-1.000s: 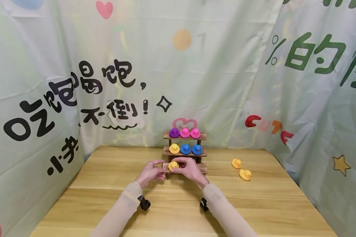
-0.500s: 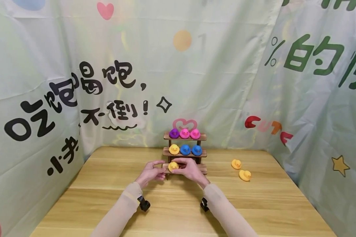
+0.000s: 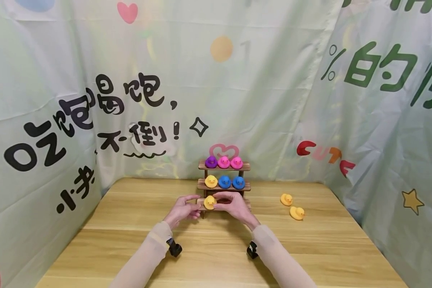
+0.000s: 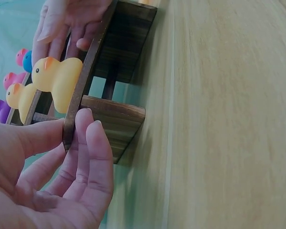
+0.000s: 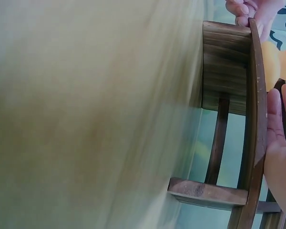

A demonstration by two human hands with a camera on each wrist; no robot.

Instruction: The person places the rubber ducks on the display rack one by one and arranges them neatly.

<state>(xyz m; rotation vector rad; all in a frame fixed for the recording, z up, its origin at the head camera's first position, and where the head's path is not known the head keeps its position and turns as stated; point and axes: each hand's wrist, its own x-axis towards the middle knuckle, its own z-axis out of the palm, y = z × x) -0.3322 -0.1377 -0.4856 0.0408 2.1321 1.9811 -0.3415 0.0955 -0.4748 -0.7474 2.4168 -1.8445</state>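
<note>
A small wooden three-tier display stand (image 5: 226, 64) stands at the back middle of the table. One yellow rubber duck (image 3: 209, 203) sits at the left end of its lowest board (image 4: 89, 71). My left hand (image 3: 182, 210) pinches that board's left end, thumb above and fingers below, as the left wrist view shows. Just right of the duck is my right hand (image 3: 235, 206), its thumb tip right at the duck's side and its fingers fairly straight. In the right wrist view, the right fingers (image 5: 275, 114) point toward the duck above the board.
On the top tier sit a purple duck (image 3: 211, 161) and two pink ducks (image 3: 224, 161). The middle tier bears a yellow duck (image 3: 211, 181) and two blue ducks (image 3: 225, 182). Two more yellow ducks (image 3: 297, 213) lie on the table (image 3: 309, 248) to the right. Printed cloth (image 3: 266, 100) hangs behind.
My right hand has drawn slightly right, its fingers coming off the yellow duck, which stays on the lowest board. The left hand keeps its place at the board's end.
</note>
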